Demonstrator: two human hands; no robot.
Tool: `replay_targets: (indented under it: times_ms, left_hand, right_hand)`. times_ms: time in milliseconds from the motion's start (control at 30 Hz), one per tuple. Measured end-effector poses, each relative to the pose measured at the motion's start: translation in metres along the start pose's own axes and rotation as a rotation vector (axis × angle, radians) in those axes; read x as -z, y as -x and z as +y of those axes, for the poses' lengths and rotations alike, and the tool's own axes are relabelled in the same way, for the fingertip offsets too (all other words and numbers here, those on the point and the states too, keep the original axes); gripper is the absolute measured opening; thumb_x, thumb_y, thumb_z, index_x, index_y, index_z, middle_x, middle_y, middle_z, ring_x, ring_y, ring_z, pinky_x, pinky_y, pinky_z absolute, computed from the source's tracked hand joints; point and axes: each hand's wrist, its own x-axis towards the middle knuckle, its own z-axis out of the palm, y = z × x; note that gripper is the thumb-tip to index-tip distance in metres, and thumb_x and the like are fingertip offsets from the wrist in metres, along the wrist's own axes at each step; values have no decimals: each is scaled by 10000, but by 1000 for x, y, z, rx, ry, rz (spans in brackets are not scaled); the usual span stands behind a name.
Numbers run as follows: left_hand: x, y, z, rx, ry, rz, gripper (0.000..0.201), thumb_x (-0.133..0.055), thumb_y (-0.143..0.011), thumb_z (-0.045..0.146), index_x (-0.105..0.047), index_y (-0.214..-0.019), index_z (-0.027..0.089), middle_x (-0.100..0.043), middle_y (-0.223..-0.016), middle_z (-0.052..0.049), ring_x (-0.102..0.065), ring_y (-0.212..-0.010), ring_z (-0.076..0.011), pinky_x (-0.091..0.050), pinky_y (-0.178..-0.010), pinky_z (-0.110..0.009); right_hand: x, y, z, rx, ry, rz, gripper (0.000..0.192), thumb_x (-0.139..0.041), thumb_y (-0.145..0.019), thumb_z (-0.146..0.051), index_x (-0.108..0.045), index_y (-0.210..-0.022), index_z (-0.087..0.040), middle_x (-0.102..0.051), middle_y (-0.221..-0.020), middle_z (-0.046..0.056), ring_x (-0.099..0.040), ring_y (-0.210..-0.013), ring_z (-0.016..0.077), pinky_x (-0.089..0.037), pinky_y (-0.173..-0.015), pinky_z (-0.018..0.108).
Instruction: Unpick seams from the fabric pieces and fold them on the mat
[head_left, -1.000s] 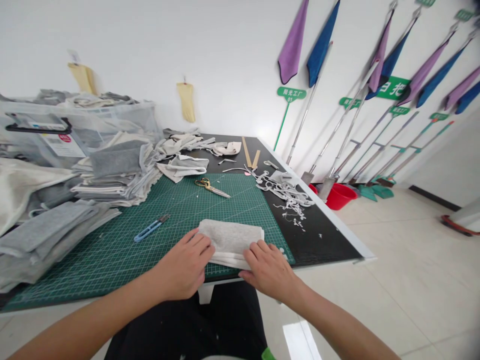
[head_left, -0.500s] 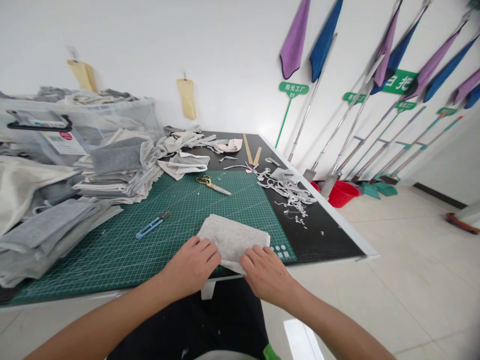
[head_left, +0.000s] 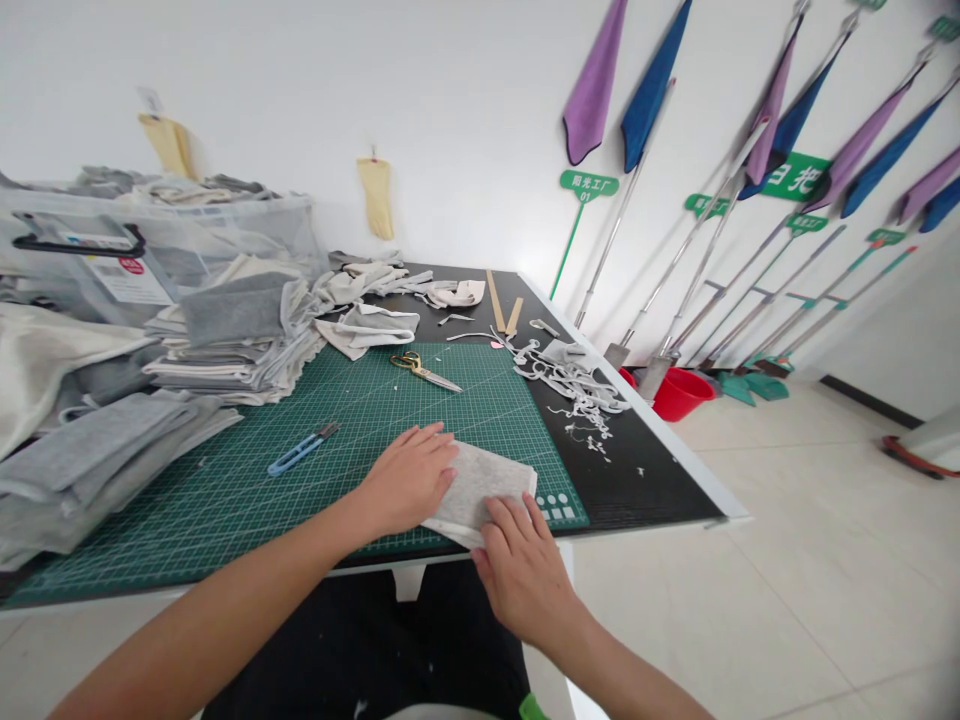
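A folded grey cloth with pale edges (head_left: pixel 480 480) lies on the green cutting mat (head_left: pixel 360 420), close to the table's front edge. My left hand (head_left: pixel 412 478) rests flat across its left end, fingers stretched out and hiding that part. On the lower right of the cloth, my right hand (head_left: pixel 521 570) lies with its fingers spread over the top and the thumb by the front edge. Gold-handled scissors (head_left: pixel 426 371) lie beyond the cloth on the mat. Blue thread snips (head_left: pixel 302 450) are to the left of my left hand.
Stacked grey cloths (head_left: pixel 232 340) and a loose pile (head_left: pixel 97 470) cover the left side. Behind them stands a clear plastic bin (head_left: pixel 262 225). White trimmings (head_left: pixel 570 375) and wooden strips (head_left: pixel 495 300) lie at the right. A red bucket (head_left: pixel 682 393) stands on the floor.
My left hand has moved up from the cloth's front edge and now lies flat over its left end. My right hand's fingers have spread farther onto the cloth.
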Motion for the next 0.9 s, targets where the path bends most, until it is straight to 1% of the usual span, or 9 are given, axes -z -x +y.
replay_targets:
  times_ms: [100,233,300,400,500,633,700,800,900]
  left_hand:
    - [-8,-13,-15,215,33,-128,395,-351,-913,346,-540,-1230,205,-505,-1360,-103,-404,-1293,-261,-336,-1024,-471]
    - [-12,-22,-31,324,54,-117,540,-420,-856,454,-454,-1314,170,-530,-1293,-177,-460,-1210,-337,-350,-955,-531]
    - [-12,-25,-37,367,95,-127,602,-517,-778,493,-502,-1269,143,-551,-1238,-188,-469,-1182,-346,-353,-959,-490]
    - [-12,-29,-44,400,163,-158,483,-597,-699,451,-627,-1062,135,-606,-1105,-162,-532,-1082,-309,-392,-921,-389]
    - [-9,-28,-47,437,237,-154,291,-611,-670,360,-647,-891,173,-639,-969,-92,-581,-934,-244,-424,-814,-314]
    - [0,-19,-42,503,333,-126,281,-563,-710,353,-606,-926,179,-609,-781,-12,-571,-707,-166,-413,-604,-253]
    - [4,-9,-37,564,463,-56,410,-572,-722,367,-560,-1081,169,-609,-820,-19,-578,-719,-157,-424,-591,-242]
    - [8,10,-27,650,828,89,566,-627,-706,342,-477,-1223,165,-633,-943,-54,-608,-821,-165,-474,-672,-255]
    - [10,27,-16,646,1111,-5,440,-643,-702,319,-563,-1102,156,-672,-931,-54,-638,-839,-190,-505,-723,-294]
  right_hand:
    - [-13,8,-9,-69,-3,105,158,-467,-902,-221,-584,-993,-163,-575,-1253,109,-452,-1215,283,-238,-1087,537]
    - [-20,17,-16,-109,17,218,227,-484,-889,-175,-579,-1095,-165,-570,-1287,114,-446,-1257,294,-312,-1061,539]
    - [-20,21,-18,-100,27,258,251,-492,-877,-152,-583,-1111,-155,-568,-1287,135,-451,-1261,298,-376,-1032,513]
    - [-18,25,-18,-110,21,282,270,-502,-867,-153,-586,-1123,-141,-561,-1286,166,-462,-1256,309,-458,-971,483]
    - [-20,27,-18,-124,30,279,276,-496,-868,-145,-580,-1131,-134,-559,-1283,182,-468,-1250,319,-473,-951,498]
    - [-26,30,-20,-168,51,295,263,-493,-872,-135,-578,-1121,-141,-556,-1288,179,-463,-1257,315,-462,-966,496]
    - [-28,30,-20,-189,64,308,252,-490,-872,-134,-580,-1108,-146,-558,-1287,174,-465,-1256,311,-468,-960,485]
    - [-30,29,-20,-174,74,324,251,-496,-867,-130,-577,-1104,-139,-562,-1281,177,-466,-1255,314,-472,-952,476]
    - [-32,29,-20,-159,76,332,259,-507,-868,-144,-566,-1120,-139,-556,-1289,178,-461,-1259,318,-465,-955,474]
